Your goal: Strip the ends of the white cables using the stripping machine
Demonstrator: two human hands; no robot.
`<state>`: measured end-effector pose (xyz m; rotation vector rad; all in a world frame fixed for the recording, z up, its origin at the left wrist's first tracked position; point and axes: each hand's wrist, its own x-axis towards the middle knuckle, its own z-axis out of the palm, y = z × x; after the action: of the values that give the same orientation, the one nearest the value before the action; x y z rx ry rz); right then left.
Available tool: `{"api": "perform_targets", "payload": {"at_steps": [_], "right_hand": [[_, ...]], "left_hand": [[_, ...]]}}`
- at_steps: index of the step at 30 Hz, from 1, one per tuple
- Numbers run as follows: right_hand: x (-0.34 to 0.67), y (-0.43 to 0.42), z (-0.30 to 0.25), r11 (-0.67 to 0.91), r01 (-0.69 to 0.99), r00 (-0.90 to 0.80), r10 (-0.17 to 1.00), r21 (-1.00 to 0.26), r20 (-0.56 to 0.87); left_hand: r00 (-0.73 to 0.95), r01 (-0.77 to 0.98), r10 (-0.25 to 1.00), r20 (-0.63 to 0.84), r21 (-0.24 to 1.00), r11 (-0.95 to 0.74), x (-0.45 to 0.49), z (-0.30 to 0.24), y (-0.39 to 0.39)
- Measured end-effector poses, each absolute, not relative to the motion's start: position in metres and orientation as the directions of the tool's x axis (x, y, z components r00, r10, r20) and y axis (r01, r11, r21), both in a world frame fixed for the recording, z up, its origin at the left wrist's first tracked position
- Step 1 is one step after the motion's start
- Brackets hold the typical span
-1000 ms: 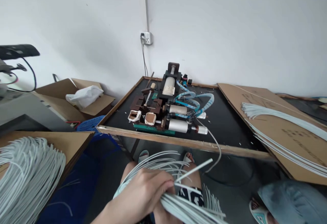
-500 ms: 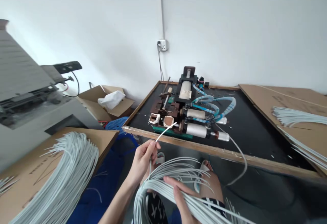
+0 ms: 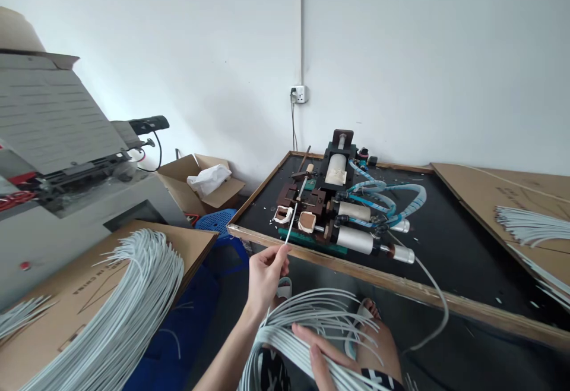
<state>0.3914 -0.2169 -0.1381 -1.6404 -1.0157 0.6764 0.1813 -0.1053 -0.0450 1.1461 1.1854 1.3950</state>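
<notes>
- The left hand (image 3: 266, 278) was raised just short of the front edge of the black-topped counter (image 3: 356, 269), its fingers (image 3: 278, 254) pinching a single white wire (image 3: 290, 230).
- The wire stood nearly upright over the counter, its tip just beside a white holder (image 3: 282, 214) on the pneumatic fixture (image 3: 354, 239).
- The right hand (image 3: 323, 358) lay across a looped wire bundle (image 3: 285, 334) at the near side, its fingers (image 3: 312, 355) slightly spread; whether it gripped the loops could not be told.
- Further bundles (image 3: 142, 278) lay on a cardboard sheet (image 3: 75, 319) to the left.
- A shaky pinch could have bent the thin wire against the holder or sent it wide of it. A slackened right hand could have let the loops slide and tangle.
- Compared with the earlier frame, the left hand sat nearer the counter, the wire stood straighter, and the right hand's fingers lay flatter.
</notes>
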Motion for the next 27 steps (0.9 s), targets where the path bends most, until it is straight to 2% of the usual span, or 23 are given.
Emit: {"api": "perform_targets", "payload": {"at_steps": [6,19,23,27], "right_hand": [[0.394,-0.218,-0.150,-0.097,0.319,0.474,0.878,-0.943,0.070],[0.400,-0.220,-0.137,-0.005,0.178,0.457,0.886,-0.984,0.078],[0.362,-0.232,-0.122,0.006,0.134,0.468,0.881,-0.991,0.068],[0.287,-0.257,-0.106,0.071,0.050,0.410,0.908,-0.996,0.085]], "left_hand": [[-0.120,-0.102,0.988,0.092,0.989,-0.105,0.181,-0.050,-0.096],[-0.089,-0.115,0.993,0.073,0.990,-0.083,0.176,-0.050,-0.093],[-0.040,-0.121,0.996,0.081,0.989,-0.085,0.175,-0.047,-0.096],[-0.001,-0.069,0.996,0.085,0.994,-0.085,0.166,-0.045,-0.096]]}}
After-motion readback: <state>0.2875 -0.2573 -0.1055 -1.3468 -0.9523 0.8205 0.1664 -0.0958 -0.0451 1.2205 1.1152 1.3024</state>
